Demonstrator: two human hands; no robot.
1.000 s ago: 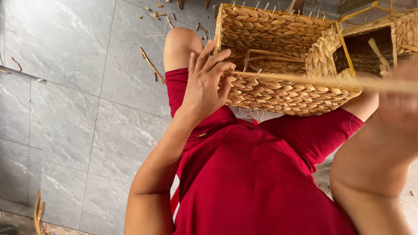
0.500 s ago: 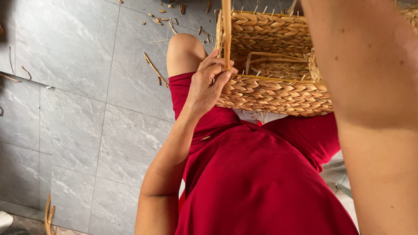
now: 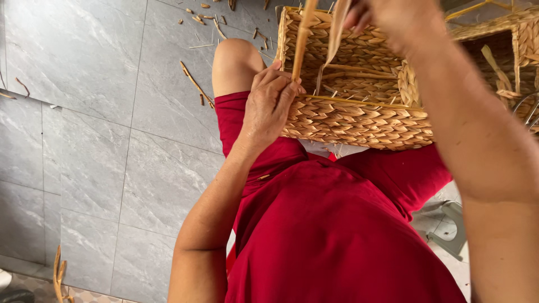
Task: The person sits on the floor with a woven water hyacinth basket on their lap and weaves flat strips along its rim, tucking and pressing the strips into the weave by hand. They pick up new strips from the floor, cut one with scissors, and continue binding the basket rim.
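1. Since the frame half a second back, the right arm has swung away from the middle of the view toward 3 o'clock, uncovering most of the woven basket (image 3: 359, 120); the left hand has kept its place at the basket's near rim.
2. At 9 o'clock lies the grey tiled floor (image 3: 84, 140), scattered with short fibre offcuts (image 3: 196, 84) toward 11 o'clock, probably trimmings from the weaving.
3. At the centre, the left hand (image 3: 269, 106) is clenched around an upright reed strand (image 3: 300, 39), fingers pinching it against the basket's near left corner. This grip seems meant to pin the strand at the rim so that it stays taut.
4. The basket rests on the person's lap, across the red shorts (image 3: 252, 134), with a bare knee (image 3: 236, 62) just left of it. Held there, it sits steady and close to both hands.
5. At 1 o'clock, the right hand (image 3: 393, 19) is raised above the basket and grasps the upper end of a flat, pale fibre strip (image 3: 336, 28) that hangs down into the basket's opening. Holding it high appears to draw it tight.
6. At 3 o'clock, a second woven basket (image 3: 522, 50) stands beside the first, touching its far side.
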